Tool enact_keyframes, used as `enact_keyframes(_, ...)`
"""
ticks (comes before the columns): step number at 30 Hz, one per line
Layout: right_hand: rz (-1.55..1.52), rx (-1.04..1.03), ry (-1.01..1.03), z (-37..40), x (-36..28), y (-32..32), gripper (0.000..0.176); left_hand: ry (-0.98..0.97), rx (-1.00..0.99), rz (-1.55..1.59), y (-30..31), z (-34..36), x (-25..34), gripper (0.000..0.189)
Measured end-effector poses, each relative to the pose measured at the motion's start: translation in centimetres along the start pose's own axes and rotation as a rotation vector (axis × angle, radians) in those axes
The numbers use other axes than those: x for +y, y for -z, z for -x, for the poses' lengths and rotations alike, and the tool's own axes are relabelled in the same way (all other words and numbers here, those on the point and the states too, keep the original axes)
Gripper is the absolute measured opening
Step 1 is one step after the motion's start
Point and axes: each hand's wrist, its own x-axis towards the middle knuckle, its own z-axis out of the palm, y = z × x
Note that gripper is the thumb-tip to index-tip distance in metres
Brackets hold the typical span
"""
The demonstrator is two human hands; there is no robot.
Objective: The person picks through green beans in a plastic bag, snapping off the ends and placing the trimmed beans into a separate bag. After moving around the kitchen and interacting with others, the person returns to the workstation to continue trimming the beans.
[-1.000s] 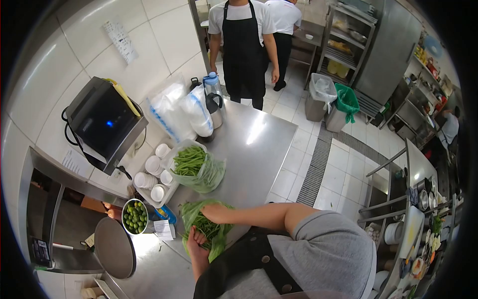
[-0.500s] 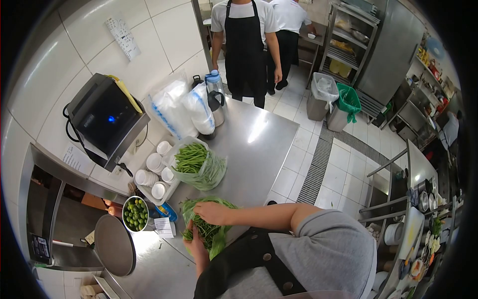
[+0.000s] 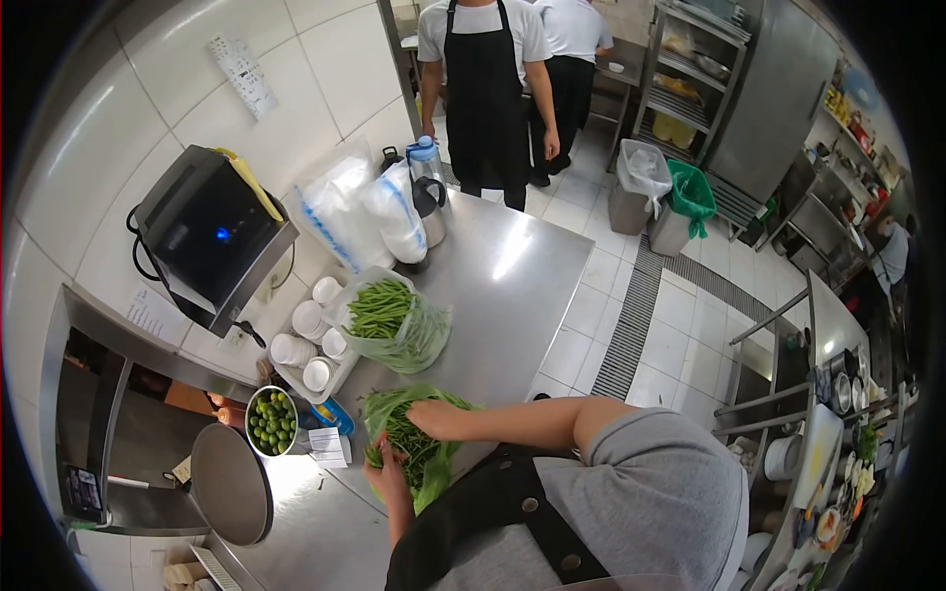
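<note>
Right hand is shifted rightward, grasp unclear; beans are clutched by left hand; two bean-filled bags are counted.

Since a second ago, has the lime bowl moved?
No. The lime bowl sits in the same spot, just below the cup tray.

The right arm is stretched from the grey-sleeved shoulder across to the left, forearm bare and nearly level, and the right hand is turned palm down with bent fingers. The left hand is held just nearer, fingers curled closed.
</note>
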Motion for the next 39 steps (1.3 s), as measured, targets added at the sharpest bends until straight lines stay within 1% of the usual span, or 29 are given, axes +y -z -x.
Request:
enact_keyframes(1,-0.020,-0.018,-0.024,0.0,-0.1,0.0,0.019,0.038,0.008,0.012,0.1,0.2,-0.1,0.020)
enact_keyframes(4,0.077,0.103,-0.024,0.3,-0.6,0.4,0.019,0.181,0.035,0.252,0.3,0.8,-0.9,0.022)
enact_keyframes(7,0.183,0.157,-0.012,0.3,0.2,-0.1,0.019,0.533,-0.243,0.673,0.7,1.5,-0.8,0.034)
enact_keyframes(10,0.135,0.062,-0.052,-0.4,0.7,-0.1,0.020,0.651,-0.514,0.643,0.3,3.2,-2.4,0.043)
enact_keyframes(13,0.138,-0.144,-0.106,-1.0,0.6,0.8,0.018,0.611,-0.621,0.681,0.8,2.8,-3.2,0.044)
enact_keyframes(16,0.078,-0.062,-0.094,-0.1,-0.7,2.5,0.013,0.587,-0.468,0.633,0.7,2.2,-2.1,0.044)
enact_keyframes(19,-0.039,0.101,-0.056,-0.2,-1.5,2.8,0.008,0.455,-0.231,0.540,-0.3,1.9,-0.6,0.039)
enact_keyframes(22,-0.200,0.135,-0.031,0.1,-2.8,5.0,0.006,0.283,-0.072,0.456,-0.8,1.2,0.2,0.030)
enact_keyframes(25,-0.401,0.071,-0.032,-0.7,-3.4,6.3,0.010,0.146,0.068,0.374,-1.0,0.3,0.1,0.028)
enact_keyframes(28,-0.685,0.112,0.016,-0.3,-4.9,8.3,0.012,0.018,-0.067,0.266,-0.2,0.0,0.1,0.025)
enact_keyframes(31,-0.816,0.055,-0.052,-0.5,-5.6,9.5,0.013,-0.015,-0.136,0.081,-0.1,0.0,0.4,0.021)
enact_keyframes(34,-0.836,0.100,-0.041,-1.0,-5.1,8.2,0.012,-0.102,-0.118,-0.126,-0.5,0.4,1.2,0.018)
enact_keyframes(37,-0.711,0.201,0.068,-0.6,-5.3,8.2,0.009,-0.164,-0.092,-0.132,-0.7,0.2,0.4,0.016)
enact_keyframes(39,-0.617,0.305,0.121,-1.1,-4.9,7.4,0.008,-0.060,-0.146,-0.061,-0.7,0.4,0.9,0.015)
